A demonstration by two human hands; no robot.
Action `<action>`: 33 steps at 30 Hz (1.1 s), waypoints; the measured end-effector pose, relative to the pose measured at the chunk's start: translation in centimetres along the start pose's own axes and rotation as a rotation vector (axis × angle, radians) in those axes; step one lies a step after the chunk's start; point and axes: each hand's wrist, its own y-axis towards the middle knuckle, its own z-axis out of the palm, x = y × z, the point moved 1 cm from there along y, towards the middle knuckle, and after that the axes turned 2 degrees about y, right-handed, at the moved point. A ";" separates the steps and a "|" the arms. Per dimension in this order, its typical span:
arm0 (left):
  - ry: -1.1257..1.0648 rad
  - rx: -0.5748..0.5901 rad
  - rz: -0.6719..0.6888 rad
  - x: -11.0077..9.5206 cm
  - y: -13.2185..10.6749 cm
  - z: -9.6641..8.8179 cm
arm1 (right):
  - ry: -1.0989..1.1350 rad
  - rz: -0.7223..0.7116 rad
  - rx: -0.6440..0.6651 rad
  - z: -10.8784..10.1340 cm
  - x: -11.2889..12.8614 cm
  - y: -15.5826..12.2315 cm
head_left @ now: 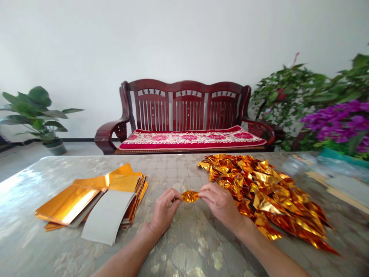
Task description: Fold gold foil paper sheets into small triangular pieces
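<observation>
Foil piece (190, 196), gold, stretched between both hands over the middle of the tabletop (178, 252), well in from the far edge; contact with the surface not discernible. Left hand (163, 211): thumb and fingers pinched together on its left end. Right hand (221, 203): fingertips likewise clamped on its right end. Toward the left edge: loose, fanned stack of gold sheets (70, 200), with grey sheet (108, 215) uppermost on the side nearest the left hand. Right of the right hand: heap of pointed foil pieces (268, 188), spread from the far edge toward the right edge. Toward the far right corner: clear plastic bags (298, 163). Beyond the far edge: dark red wooden bench (187, 87), floral cover (187, 137) on seat.
</observation>
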 end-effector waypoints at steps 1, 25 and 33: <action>-0.003 0.000 0.000 0.0 0.0 0.0 | -0.008 -0.006 0.003 0.1 0.1 -0.1; 0.011 0.005 -0.073 2.0 -1.1 0.6 | -0.185 0.077 -0.133 -3.0 0.0 -0.9; 0.062 0.111 -0.054 1.7 -1.0 0.6 | -0.513 0.365 -0.591 -10.1 -4.5 -1.7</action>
